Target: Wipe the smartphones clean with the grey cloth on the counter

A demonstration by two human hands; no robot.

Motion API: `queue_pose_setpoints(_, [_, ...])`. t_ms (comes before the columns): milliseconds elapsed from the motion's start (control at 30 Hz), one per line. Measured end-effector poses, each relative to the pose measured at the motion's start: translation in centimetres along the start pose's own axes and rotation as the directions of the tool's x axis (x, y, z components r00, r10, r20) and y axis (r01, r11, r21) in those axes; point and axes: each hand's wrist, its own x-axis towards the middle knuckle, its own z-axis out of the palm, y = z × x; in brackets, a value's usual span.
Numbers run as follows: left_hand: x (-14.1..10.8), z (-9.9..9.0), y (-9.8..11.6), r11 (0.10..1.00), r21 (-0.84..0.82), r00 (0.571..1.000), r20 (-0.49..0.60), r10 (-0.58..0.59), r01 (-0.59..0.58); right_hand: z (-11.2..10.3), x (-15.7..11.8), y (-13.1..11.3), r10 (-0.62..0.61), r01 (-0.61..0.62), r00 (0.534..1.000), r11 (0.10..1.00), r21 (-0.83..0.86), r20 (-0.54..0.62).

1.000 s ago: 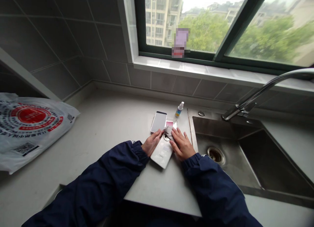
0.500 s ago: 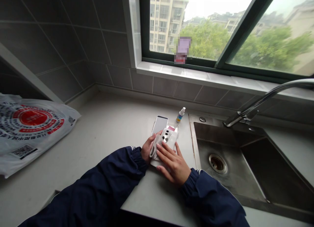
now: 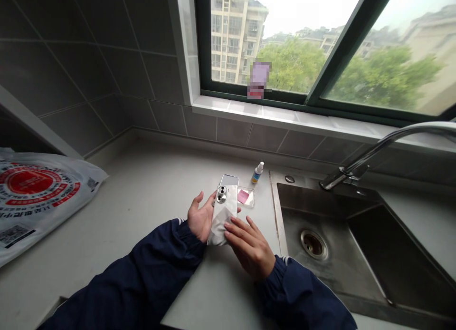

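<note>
The left hand cups a white phone in a white cloth, and the spread right hand presses on it

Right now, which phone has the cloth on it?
The white phone with the silver camera module, its lower half in a cloth, between the left hand and right hand. The other phone lies uncovered on the counter beyond it.

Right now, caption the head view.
Left hand and right hand hold a white smartphone in a cloth beside a steel sink.
</note>
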Motion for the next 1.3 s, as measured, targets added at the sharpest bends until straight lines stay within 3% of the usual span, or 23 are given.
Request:
queue_pose_setpoints(200, [0.1, -0.4, 0.7, 0.998, 0.013, 0.998, 0.022, 0.065, -0.065, -0.4, -0.4, 0.1, 0.178, -0.149, 0.966, 0.976, 0.158, -0.189])
queue_pose_setpoints(333, [0.4, -0.4, 1.4, 0.987, 0.031, 0.987, 0.007, 0.158, -0.158, -0.6, -0.2, 1.0, 0.423, -0.35, 0.864, 0.894, 0.279, -0.274])
queue_pose_setpoints(400, [0.4, -0.1, 1.5, 0.986, 0.02, 0.986, 0.009, 0.167, -0.167, -0.6, -0.2, 1.6, 0.525, -0.442, 0.807, 0.84, 0.313, -0.27])
queue_pose_setpoints(467, [0.3, 0.1, 1.3, 0.988, 0.004, 0.988, 0.012, 0.155, -0.155, -0.4, -0.3, 2.0, 0.584, -0.505, 0.779, 0.8, 0.324, -0.228])
queue_pose_setpoints(567, [0.2, 0.4, 0.8, 0.991, -0.01, 0.991, 0.01, 0.132, -0.132, 0.1, -0.5, 1.6, 0.595, -0.544, 0.796, 0.782, 0.304, -0.107])
queue_pose_setpoints(733, [0.0, 0.6, 0.1, 0.992, -0.015, 0.992, -0.006, 0.127, -0.127, 0.6, -0.5, 0.1, 0.503, -0.5, 0.864, 0.85, 0.165, 0.024])
queue_pose_setpoints(1067, [-0.7, 1.8, -0.2, 0.985, -0.027, 0.985, 0.009, 0.172, -0.171, 1.6, -0.2, -0.3, 0.461, -0.464, 0.885, 0.884, -0.054, -0.057])
queue_pose_setpoints(1200, [-0.7, 1.6, -0.4, 0.989, -0.029, 0.989, 0.032, 0.148, -0.147, 2.2, 0.2, -0.6, 0.499, -0.501, 0.863, 0.865, -0.016, -0.073])
queue_pose_setpoints(1300, [-0.7, 1.2, -0.3, 0.993, 0.017, 0.991, 0.063, 0.115, -0.117, 1.8, 0.5, -0.7, 0.562, -0.555, 0.82, 0.827, 0.089, -0.11])
